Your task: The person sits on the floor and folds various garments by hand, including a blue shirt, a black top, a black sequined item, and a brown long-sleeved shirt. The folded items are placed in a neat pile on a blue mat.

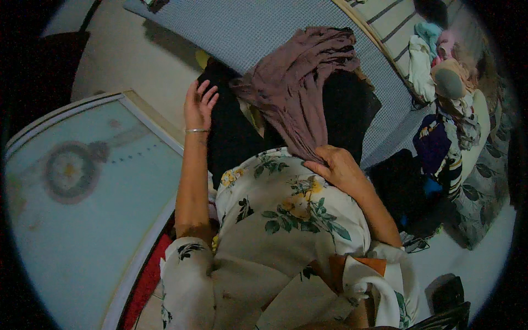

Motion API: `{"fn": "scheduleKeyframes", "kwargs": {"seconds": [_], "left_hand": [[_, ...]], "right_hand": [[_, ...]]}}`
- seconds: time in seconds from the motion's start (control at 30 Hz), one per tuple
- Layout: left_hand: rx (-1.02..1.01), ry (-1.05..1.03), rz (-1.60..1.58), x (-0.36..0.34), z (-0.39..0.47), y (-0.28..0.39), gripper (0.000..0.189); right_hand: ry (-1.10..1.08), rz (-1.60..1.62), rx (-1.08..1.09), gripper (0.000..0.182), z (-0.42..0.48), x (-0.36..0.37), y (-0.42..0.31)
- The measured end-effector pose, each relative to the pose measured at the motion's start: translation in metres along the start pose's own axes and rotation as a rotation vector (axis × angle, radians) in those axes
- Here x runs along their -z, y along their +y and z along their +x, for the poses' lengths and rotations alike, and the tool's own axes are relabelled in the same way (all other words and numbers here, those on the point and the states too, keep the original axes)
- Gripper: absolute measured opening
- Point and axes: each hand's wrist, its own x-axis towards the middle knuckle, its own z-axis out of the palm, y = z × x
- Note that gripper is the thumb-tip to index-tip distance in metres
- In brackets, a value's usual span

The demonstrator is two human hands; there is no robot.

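Note:
A crumpled mauve garment point(297, 82) stretches from my waist over my dark-clothed lap, its far end lying towards a grey woven surface point(247, 29). My right hand point(340, 167) pinches the gathered near end of this cloth, close to my floral shirt point(288, 206). My left hand point(201, 105) is raised beside the garment's left side, palm turned up and inward, fingers loosely apart, holding nothing. A thin bangle point(196, 130) circles the left wrist. Folds hide much of the garment's shape, so its exact kind cannot be told.
On the right lies a heap of mixed clothes point(447, 78), with a dark purple piece point(432, 142) and black cloth point(394, 185) nearer me. A pale glass-like tabletop point(99, 214) with a light frame stands at my left. A wooden edge point(371, 37) borders the woven surface.

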Motion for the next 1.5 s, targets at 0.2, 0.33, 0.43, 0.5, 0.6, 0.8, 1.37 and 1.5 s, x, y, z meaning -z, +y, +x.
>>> {"fn": "scheduleKeyframes", "kwargs": {"seconds": [0.2,0.33,0.43,0.5,0.6,0.8,1.37,1.5], "left_hand": [[-0.355,-0.872,0.982,-0.066,-0.039,-0.050,0.055],[-0.062,-1.313,1.071,-0.083,-0.075,-0.078,0.052],[-0.063,-1.259,1.256,-0.083,-0.078,-0.084,0.043],[-0.341,-1.075,1.272,-0.070,-0.073,-0.098,0.033],[-0.478,-0.813,1.474,-0.040,-0.045,-0.120,0.030],[-0.954,-0.054,1.770,-0.112,0.039,0.049,0.032],[-1.394,-1.136,1.048,-0.220,-0.074,0.230,0.026],[-0.248,-1.293,1.371,-0.102,-0.172,0.151,0.021]], "right_hand": [[0.017,0.021,0.023,0.022,-0.002,-0.004,-0.005],[0.104,0.214,-0.007,0.019,-0.011,0.018,-0.027],[0.107,0.273,-0.025,0.019,-0.031,0.033,-0.038],[0.125,0.284,0.007,0.019,-0.045,0.040,-0.042],[0.104,0.306,0.041,0.017,-0.057,0.059,-0.051],[0.280,-0.237,0.043,0.020,-0.035,0.168,-0.023],[0.639,-0.307,-0.172,0.025,-0.189,0.292,-0.096],[-0.130,-0.200,-0.250,0.016,-0.147,0.185,-0.014]]}}
